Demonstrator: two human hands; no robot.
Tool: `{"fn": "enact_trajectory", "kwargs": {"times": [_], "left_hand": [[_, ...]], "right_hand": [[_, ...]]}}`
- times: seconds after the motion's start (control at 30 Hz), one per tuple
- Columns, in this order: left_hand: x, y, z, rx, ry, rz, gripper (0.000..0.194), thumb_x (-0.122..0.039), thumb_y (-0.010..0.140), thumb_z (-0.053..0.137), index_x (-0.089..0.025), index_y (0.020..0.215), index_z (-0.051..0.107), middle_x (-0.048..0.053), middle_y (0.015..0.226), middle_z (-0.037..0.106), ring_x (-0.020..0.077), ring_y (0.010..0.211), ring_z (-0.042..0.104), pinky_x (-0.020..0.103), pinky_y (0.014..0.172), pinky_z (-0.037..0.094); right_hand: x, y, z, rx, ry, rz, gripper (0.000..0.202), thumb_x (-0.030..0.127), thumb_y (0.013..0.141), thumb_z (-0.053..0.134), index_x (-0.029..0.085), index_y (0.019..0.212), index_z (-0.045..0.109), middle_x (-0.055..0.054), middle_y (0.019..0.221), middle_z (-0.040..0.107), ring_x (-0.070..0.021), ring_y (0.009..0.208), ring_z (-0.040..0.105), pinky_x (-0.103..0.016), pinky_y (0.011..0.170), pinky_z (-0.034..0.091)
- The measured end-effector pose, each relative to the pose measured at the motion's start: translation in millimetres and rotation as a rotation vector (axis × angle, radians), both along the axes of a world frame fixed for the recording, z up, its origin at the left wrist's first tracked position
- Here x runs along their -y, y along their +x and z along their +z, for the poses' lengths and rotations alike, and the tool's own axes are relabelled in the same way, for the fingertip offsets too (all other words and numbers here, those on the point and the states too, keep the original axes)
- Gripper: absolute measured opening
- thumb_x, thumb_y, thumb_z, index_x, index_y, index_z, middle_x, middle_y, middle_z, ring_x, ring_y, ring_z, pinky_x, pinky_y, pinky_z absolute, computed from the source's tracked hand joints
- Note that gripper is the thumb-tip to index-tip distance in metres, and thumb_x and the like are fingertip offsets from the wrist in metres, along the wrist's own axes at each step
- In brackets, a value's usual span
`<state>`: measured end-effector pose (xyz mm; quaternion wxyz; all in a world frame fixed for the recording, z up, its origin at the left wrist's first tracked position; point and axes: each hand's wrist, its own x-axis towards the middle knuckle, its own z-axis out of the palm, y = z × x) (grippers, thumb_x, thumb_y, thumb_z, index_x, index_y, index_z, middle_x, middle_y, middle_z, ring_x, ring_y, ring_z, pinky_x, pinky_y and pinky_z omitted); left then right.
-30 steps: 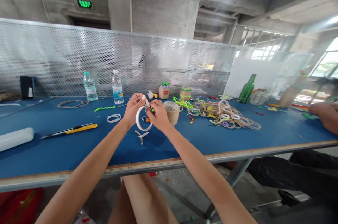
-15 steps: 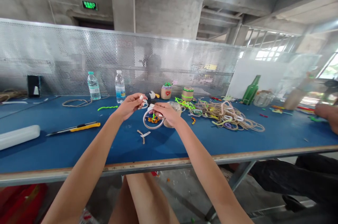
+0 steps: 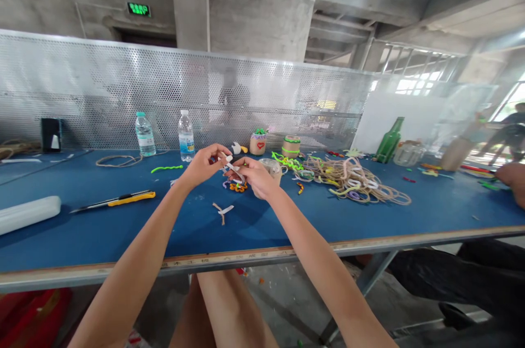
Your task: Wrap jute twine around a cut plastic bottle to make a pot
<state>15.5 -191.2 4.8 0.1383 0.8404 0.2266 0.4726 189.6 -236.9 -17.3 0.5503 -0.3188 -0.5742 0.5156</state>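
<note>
My left hand (image 3: 208, 163) is closed in a pinch on one end of a pale strip (image 3: 230, 165), above the blue table. Fingers bent round the other part of the strip, my right hand (image 3: 257, 175) is close beside the left. The strip's exact shape between the fingers is small and hard to make out. Just behind my right hand stands a glass jar with a beige wrap (image 3: 271, 165), partly hidden. Below the hands lie an orange curled piece (image 3: 238, 187) and a few short white and brown scraps (image 3: 223, 211).
A yellow utility knife (image 3: 131, 198) and a white case (image 3: 30, 214) lie left. Two water bottles (image 3: 186, 137) stand behind. Tangled cords (image 3: 361, 178), a green bottle (image 3: 389, 141) and another person's hand (image 3: 511, 179) are right.
The pale ring that hung below my right hand no longer shows as an open loop. My hands have come closer together, and the right hand has turned.
</note>
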Motion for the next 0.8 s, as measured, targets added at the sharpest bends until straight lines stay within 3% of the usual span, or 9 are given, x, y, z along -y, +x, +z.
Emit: {"fn": "enact_trajectory", "kwargs": {"times": [0.1,0.2,0.3,0.53,0.67,0.8], "left_hand": [[3.2,4.0,-3.4,-0.053,0.228,0.145,0.020,-0.022,0.082,0.055,-0.020,0.100,0.065,0.005,0.079,0.063,0.0195,0.076,0.056,0.030,0.069,0.046],[8.7,6.2,-4.1,-0.141,0.410,0.211,0.019,-0.022,0.088,0.049,-0.021,0.090,0.068,0.008,0.082,0.063,0.0222,0.084,0.055,0.035,0.078,0.046],[14.7,8.7,-3.5,-0.214,0.537,0.233,0.024,-0.019,0.091,0.046,-0.019,0.079,0.067,0.008,0.077,0.061,0.0223,0.081,0.055,0.035,0.076,0.047],[23.5,6.9,-5.4,-0.231,0.725,0.271,0.025,-0.021,0.093,0.046,-0.022,0.087,0.070,0.007,0.083,0.069,0.0203,0.082,0.060,0.031,0.073,0.049],[21.1,0.2,-11.1,-0.122,0.790,0.350,0.018,-0.029,0.089,0.054,-0.025,0.082,0.070,0.005,0.079,0.069,0.0186,0.072,0.062,0.030,0.066,0.049],[17.2,-6.7,-11.1,0.180,0.846,0.531,0.024,-0.029,0.093,0.044,-0.022,0.081,0.064,0.008,0.076,0.063,0.0214,0.074,0.059,0.038,0.072,0.046]], "right_hand": [[-5.4,0.1,-3.8,-0.042,-0.020,-0.026,0.022,0.015,0.062,0.059,0.019,0.082,0.052,0.001,0.065,0.068,-0.0131,0.061,0.063,-0.024,0.059,0.045],[-9.5,0.5,-7.5,-0.080,-0.020,-0.060,0.031,0.012,0.060,0.057,0.019,0.089,0.049,0.004,0.062,0.066,-0.0104,0.053,0.056,-0.022,0.053,0.040],[-9.1,-0.3,-8.4,-0.106,-0.001,-0.093,0.032,0.013,0.061,0.057,0.020,0.090,0.047,0.006,0.059,0.063,-0.0096,0.051,0.053,-0.021,0.052,0.038],[-3.0,-7.2,-5.1,-0.095,0.097,-0.126,0.033,0.021,0.065,0.060,0.021,0.095,0.047,0.009,0.055,0.054,-0.0092,0.052,0.050,-0.023,0.057,0.041],[-9.2,-4.1,-8.7,-0.012,0.170,-0.167,0.030,0.021,0.070,0.054,0.022,0.098,0.043,0.007,0.060,0.055,-0.0106,0.054,0.051,-0.024,0.056,0.040],[-3.9,-4.0,-13.0,0.168,0.300,-0.182,0.020,0.020,0.082,0.042,0.024,0.101,0.039,0.003,0.073,0.063,-0.0121,0.061,0.056,-0.026,0.062,0.044]]}}
